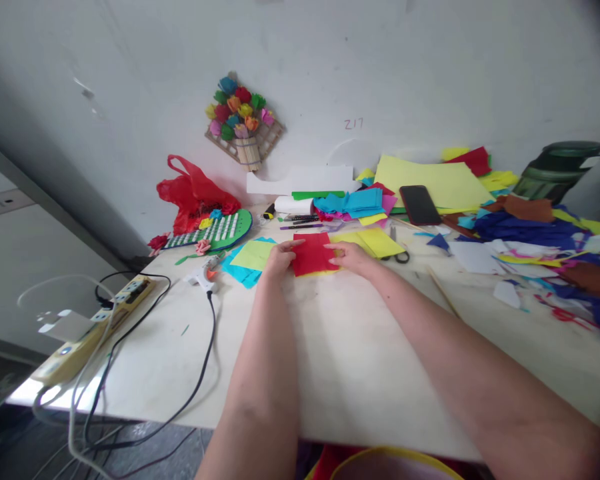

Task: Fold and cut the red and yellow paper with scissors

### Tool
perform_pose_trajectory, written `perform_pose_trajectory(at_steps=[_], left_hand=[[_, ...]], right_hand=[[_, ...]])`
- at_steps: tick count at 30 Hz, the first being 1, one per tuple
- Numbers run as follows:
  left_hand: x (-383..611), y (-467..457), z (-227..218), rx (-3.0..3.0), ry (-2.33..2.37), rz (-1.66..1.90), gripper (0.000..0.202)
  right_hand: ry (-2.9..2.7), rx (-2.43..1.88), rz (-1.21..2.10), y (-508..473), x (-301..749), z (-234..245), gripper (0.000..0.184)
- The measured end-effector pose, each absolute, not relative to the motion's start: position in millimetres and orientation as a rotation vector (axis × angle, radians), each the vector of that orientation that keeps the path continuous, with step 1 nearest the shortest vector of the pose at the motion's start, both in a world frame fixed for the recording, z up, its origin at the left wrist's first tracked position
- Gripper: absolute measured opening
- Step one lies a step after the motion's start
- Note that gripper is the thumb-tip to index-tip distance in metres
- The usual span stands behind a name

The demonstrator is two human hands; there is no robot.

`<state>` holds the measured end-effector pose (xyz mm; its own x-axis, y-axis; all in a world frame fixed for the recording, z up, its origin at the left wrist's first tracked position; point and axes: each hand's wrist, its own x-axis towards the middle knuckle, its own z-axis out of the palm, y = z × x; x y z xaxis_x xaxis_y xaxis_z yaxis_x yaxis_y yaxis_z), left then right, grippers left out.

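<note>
A red square sheet (312, 253), crepe paper or felt by its look, lies in the middle of the table with a thin yellow edge showing under it. My left hand (279, 259) pinches its left edge, index finger stretched over the top corner. On the opposite edge, my right hand (354, 257) grips with thumb and fingers. Left of my left hand are a light green sheet (253, 255) and blue sheets (243, 273). Yellow sheets (375, 242) lie just past my right hand, and scissors (403, 257) rest partly beneath them.
A glue gun (203, 275) with a black cord lies left, near a power strip (100, 327). Behind are a red plastic bag (193, 190) and a green decorated board (230, 230). A phone (420, 205), coloured scraps (530, 227), a stick (443, 291) and a dark bottle (555, 173) occupy the right.
</note>
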<state>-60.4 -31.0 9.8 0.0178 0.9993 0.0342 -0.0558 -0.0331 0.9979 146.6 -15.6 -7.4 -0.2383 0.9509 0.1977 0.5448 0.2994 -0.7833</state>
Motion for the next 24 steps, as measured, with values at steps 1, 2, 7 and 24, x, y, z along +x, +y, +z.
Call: perform_pose_trajectory(at_steps=[1, 2, 7, 24], left_hand=[[-60.5, -31.0, 9.7, 1.209, 1.144, 1.245, 0.055], [-60.7, -30.8, 9.5, 1.209, 1.151, 1.236, 0.055], [-62.7, -28.3, 6.4, 1.224, 1.169, 1.194, 0.045], [-57.9, -30.8, 11.1, 1.145, 1.141, 1.220, 0.075]], right_hand=[[-1.901, -1.331, 0.756, -14.5, 146.4, -8.6, 0.046], [-1.908, -1.332, 0.743, -13.6, 146.2, -9.7, 0.045], [-1.927, -1.351, 0.667, -11.0, 145.4, -12.8, 0.042], [-1.933, -1.452, 0.565, -11.8, 143.5, -12.2, 0.040]])
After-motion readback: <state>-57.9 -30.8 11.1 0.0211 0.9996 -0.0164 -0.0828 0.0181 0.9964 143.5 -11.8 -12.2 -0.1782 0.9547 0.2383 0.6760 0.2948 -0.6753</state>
